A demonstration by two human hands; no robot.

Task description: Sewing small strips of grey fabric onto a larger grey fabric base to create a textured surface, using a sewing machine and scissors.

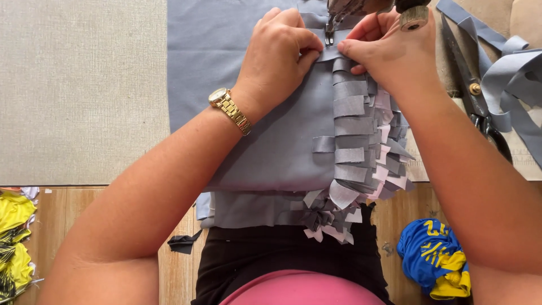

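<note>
A pink top (299,288) and black waistband (282,254) fill the six o'clock edge, nearest the lens. Two bare forearms rise from there toward twelve o'clock. The left hand (276,51), with one gold wristwatch (230,110) on its wrist, has its fingers curled and pressed down on the grey fabric panel (276,147), the fingertips pinching a small folded grey strip (326,55) just below the sewing machine's presser foot (330,31). The right hand (384,51) meets it from two o'clock, fingers narrowed together and pressing the same strip; the two hands almost touch.

The panel lies at the centre with its long axis running from six to twelve o'clock, its top end under the one presser foot and its lower end hanging over the table edge toward the lap. One column of short grey loops (353,135) runs along that axis on the panel's three o'clock side; about seven loops are countable on the flat face, each lying crosswise, with a tangle of loose ends beyond that I cannot count.

One pair of dark scissors (474,96) lies at two o'clock, blades pointing to twelve. Loose grey strips (508,73) curl beside it. One blue-and-yellow garment (435,257) sits on the floor at four o'clock; yellow-and-black cloth (14,243) lies at eight o'clock.
</note>
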